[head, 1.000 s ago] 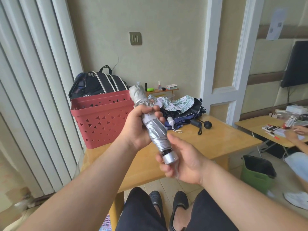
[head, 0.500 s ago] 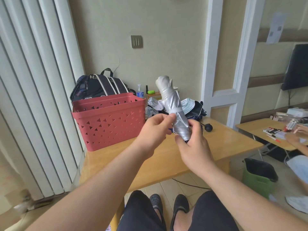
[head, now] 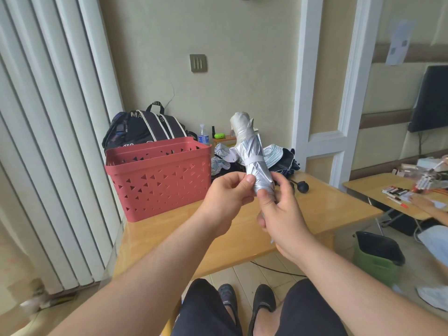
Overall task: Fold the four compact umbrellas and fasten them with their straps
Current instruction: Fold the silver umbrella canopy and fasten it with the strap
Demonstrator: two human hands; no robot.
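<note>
over the wooden table (head: 322, 202) at frame centre, the right hand (head: 282, 219) grips the upright silver umbrella (head: 254, 161) low while the left hand (head: 229, 195) pinches its fabric; better to keep pleats tight beneath the white strap (head: 254, 159).

Office-like workroom: wooden tables (head: 242, 229), wall-mounted screen (head: 431, 98), markers (head: 396, 191), vertical blinds (head: 43, 141), bin (head: 378, 258).

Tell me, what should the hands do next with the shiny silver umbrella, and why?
Probably set the silver umbrella into the red basket. It looks rolled tight, and a white strap already circles it, so it seems finished. The left hand and right hand both grip its lower end, and unfolded umbrellas wait on the table.
</note>
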